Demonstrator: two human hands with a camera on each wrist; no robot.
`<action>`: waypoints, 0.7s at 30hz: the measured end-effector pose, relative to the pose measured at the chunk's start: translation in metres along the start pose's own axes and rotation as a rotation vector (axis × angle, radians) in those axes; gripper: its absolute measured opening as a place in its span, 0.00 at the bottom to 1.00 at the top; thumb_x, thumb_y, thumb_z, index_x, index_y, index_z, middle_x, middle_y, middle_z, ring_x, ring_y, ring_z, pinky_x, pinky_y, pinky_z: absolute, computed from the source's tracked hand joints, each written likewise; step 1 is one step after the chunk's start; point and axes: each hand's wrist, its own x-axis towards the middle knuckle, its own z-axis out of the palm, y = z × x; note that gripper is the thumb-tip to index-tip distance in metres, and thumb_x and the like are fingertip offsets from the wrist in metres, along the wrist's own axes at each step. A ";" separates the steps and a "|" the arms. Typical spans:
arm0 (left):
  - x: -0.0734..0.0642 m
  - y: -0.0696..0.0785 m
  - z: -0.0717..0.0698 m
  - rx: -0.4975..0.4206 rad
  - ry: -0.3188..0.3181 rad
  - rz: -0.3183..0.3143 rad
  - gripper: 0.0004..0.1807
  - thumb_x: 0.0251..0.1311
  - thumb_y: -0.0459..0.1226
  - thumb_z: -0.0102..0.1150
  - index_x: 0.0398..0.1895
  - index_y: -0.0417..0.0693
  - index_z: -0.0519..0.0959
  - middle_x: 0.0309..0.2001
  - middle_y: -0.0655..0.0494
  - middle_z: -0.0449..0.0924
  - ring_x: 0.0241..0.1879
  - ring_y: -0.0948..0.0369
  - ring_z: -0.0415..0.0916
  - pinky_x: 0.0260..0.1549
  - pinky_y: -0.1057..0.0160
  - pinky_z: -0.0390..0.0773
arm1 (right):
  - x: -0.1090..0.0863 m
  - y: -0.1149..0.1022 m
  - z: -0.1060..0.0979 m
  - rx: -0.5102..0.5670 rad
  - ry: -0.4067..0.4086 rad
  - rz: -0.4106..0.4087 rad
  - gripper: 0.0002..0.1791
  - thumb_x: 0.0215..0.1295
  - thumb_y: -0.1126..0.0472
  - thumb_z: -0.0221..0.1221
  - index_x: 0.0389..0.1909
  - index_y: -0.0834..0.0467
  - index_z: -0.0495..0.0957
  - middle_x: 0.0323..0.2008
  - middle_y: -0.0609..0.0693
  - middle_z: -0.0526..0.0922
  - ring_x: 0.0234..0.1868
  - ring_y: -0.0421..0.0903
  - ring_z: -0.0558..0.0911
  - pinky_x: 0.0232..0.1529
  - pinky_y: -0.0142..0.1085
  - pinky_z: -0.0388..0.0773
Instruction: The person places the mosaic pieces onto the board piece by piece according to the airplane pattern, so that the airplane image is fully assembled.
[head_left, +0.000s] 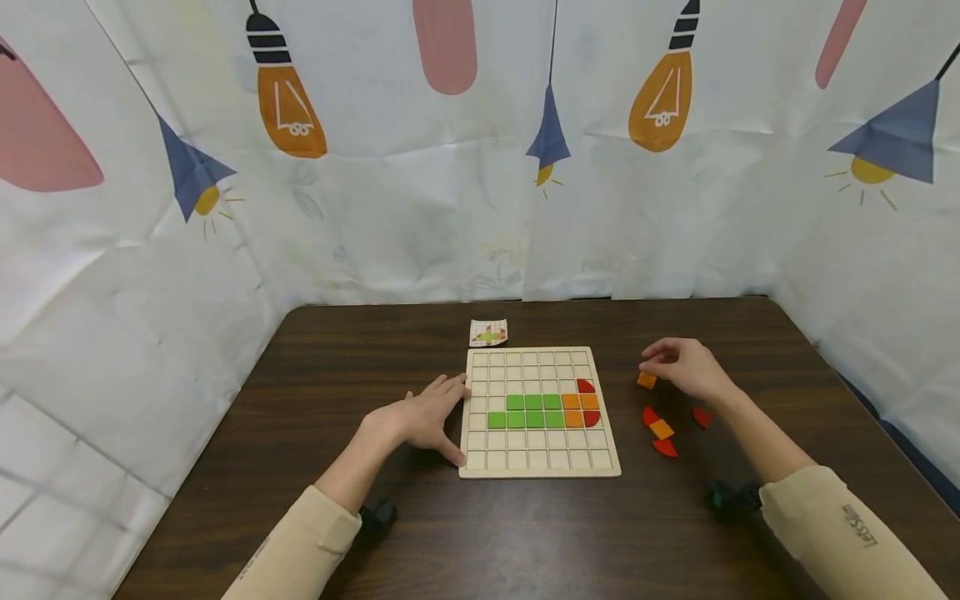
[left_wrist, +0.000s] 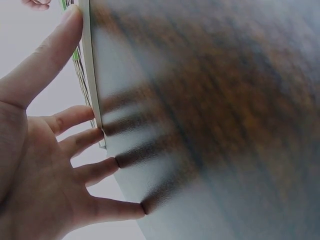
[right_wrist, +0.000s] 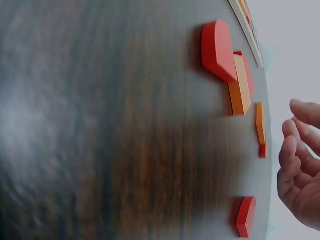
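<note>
A pale wooden grid board (head_left: pixel 540 462) lies mid-table, with several green square tiles (head_left: pixel 533 402), a few orange square tiles (head_left: pixel 571 402) and two red quarter-round tiles (head_left: pixel 592 418) in its cells. My left hand (head_left: pixel 429 417) touches the board's left edge, thumb at the near corner and fingers spread on the table. To the right, my right hand (head_left: pixel 686 367) hovers by a loose orange tile (head_left: pixel 647 380), fingers loosely bent. In the right wrist view that orange tile (right_wrist: pixel 260 122) lies on the table, apart from the fingers, with a bit of red behind it.
Nearer me on the right lie another orange tile (head_left: pixel 662 429) and red quarter-round pieces (head_left: pixel 664 448), one red piece (head_left: pixel 701 417) lying apart under the right forearm. A small pattern card (head_left: pixel 488 333) sits behind the board. A printed curtain (head_left: pixel 450 208) hangs along the table's back.
</note>
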 end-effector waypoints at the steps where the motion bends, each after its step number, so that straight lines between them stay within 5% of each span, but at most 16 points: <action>1: 0.000 0.000 0.000 0.000 -0.001 0.000 0.53 0.49 0.54 0.81 0.75 0.46 0.62 0.82 0.45 0.41 0.80 0.42 0.37 0.63 0.22 0.50 | 0.001 0.001 -0.001 -0.004 0.002 0.004 0.19 0.72 0.56 0.66 0.54 0.66 0.81 0.42 0.56 0.85 0.41 0.54 0.83 0.44 0.45 0.78; 13: 0.000 -0.001 0.000 0.002 0.000 -0.001 0.53 0.49 0.55 0.81 0.74 0.46 0.62 0.82 0.45 0.40 0.80 0.43 0.37 0.63 0.22 0.50 | 0.005 0.016 -0.007 -0.074 -0.027 0.077 0.21 0.71 0.54 0.65 0.53 0.68 0.80 0.41 0.56 0.82 0.39 0.53 0.79 0.41 0.44 0.75; 21: 0.001 -0.002 0.001 0.004 0.000 0.004 0.54 0.49 0.55 0.81 0.75 0.46 0.62 0.82 0.45 0.40 0.80 0.43 0.36 0.63 0.22 0.50 | 0.007 0.016 -0.008 -0.107 -0.041 0.051 0.15 0.72 0.58 0.63 0.51 0.67 0.82 0.40 0.56 0.82 0.38 0.53 0.78 0.39 0.43 0.75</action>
